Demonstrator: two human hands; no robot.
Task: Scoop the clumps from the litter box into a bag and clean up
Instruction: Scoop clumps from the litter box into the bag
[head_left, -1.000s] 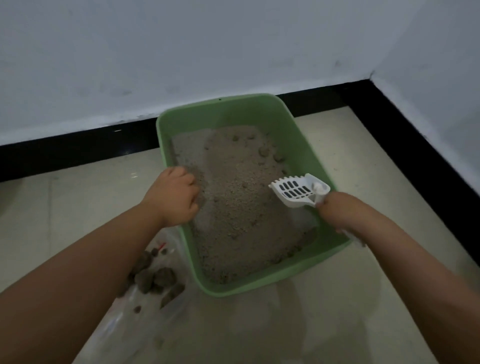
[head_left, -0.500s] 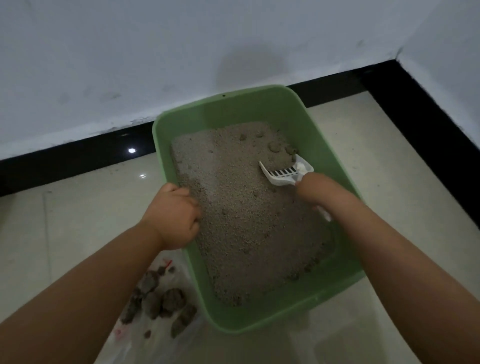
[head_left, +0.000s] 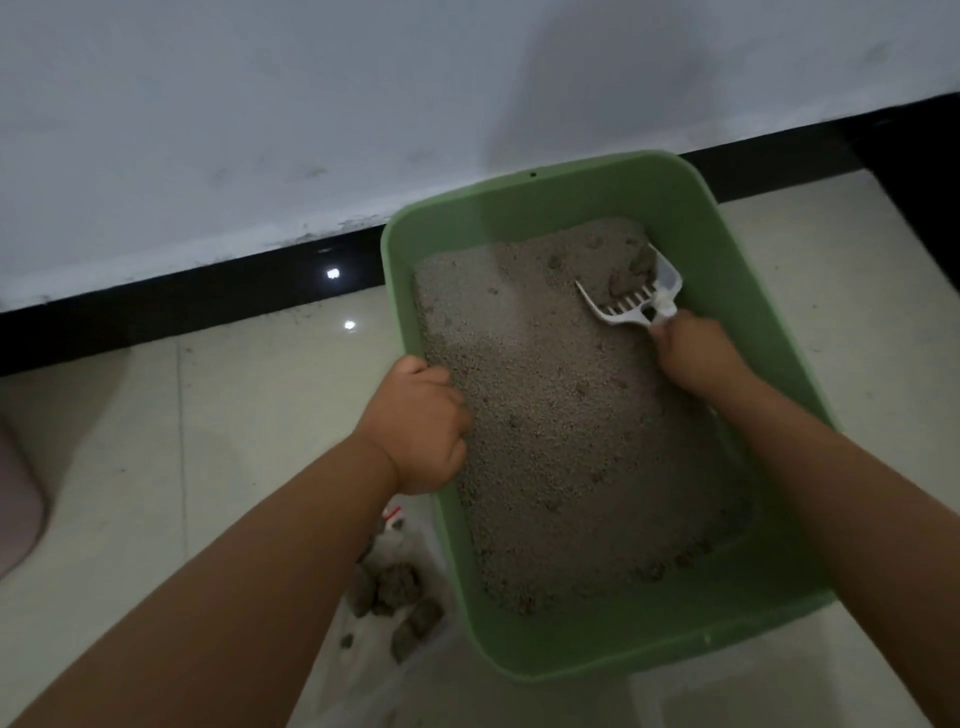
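A green litter box (head_left: 524, 192) filled with grey litter (head_left: 571, 415) sits on the floor against the wall. My left hand (head_left: 421, 431) grips the box's left rim. My right hand (head_left: 696, 353) holds the handle of a white slotted scoop (head_left: 639, 301), whose blade sits in the litter at the far right corner with dark clumps (head_left: 631, 275) on it. A clear plastic bag (head_left: 415, 525) lies on the floor left of the box, partly under my left arm, with several brown clumps (head_left: 397, 592) in it.
A white wall with a black skirting (head_left: 208, 296) runs behind the box and turns at the right. The floor is pale glossy tile (head_left: 208, 426). A pinkish object (head_left: 15, 499) shows at the left edge.
My right hand moved the scoop from the box's near right side to the far right corner and dug it into the litter, where clumps now lie on it. My left hand kept its grip on the rim.
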